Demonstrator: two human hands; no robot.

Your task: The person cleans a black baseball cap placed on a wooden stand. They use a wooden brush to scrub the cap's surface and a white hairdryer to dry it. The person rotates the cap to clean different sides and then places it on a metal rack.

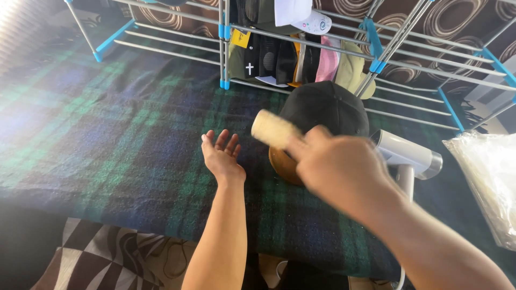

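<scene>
Left hand: forearm reaching up from the lower edge, palm turned upward, fingers loosely spread and slightly curled, holding nothing, hovering over the plaid blanket.

Right hand: forearm entering from the lower right, blurred; fingers wrapped around the handle end of a pale roller-shaped brush, whose cylindrical head juts out past the fingertips toward the left hand.

Black cap: domed crown with a top button, dark and plain, sitting on a rounded brown wooden form. It lies just beyond the right fingers, the brush head overlapping its left edge; whether they touch cannot be told. It is to the right of the left fingers, apart from them.

White handheld steamer: just right of the right hand.

Metal drying rack with blue joints: beyond the cap, hung with assorted caps.

Clear plastic bag: far right.
</scene>
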